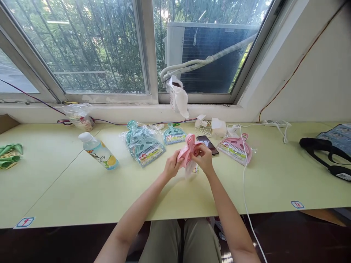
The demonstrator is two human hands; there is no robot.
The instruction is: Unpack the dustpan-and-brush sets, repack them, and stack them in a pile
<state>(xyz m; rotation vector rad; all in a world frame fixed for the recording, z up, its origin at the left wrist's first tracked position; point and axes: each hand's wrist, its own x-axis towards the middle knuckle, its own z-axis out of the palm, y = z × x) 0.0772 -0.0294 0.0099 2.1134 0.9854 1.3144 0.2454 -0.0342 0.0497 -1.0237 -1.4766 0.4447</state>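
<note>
A pale green table [82,197] fills the space on every side of the phone [210,143], which is the landmark here. Left of the phone lies a pile of teal dustpans [145,146] in clear wrap; further left, a drink bottle [100,151] lies tilted. Right of the phone rests a packed pink dustpan [233,147], with a white cord [243,182] running across it. The pink dustpan and brush [190,142] being handled is just on the near left side of the phone, raised above the table, bristles [189,170] pointing down. The left hand [172,164] has its fingers and thumb closed on one side of it; the right hand [204,157] pinches the other side, though whether on pan or brush I cannot tell. The step in hand seems to be working these two pieces against each other, joined or parted being unclear. The next move likely calls for a steady left hold while the right fingertips press or ease the piece they pinch.
</note>
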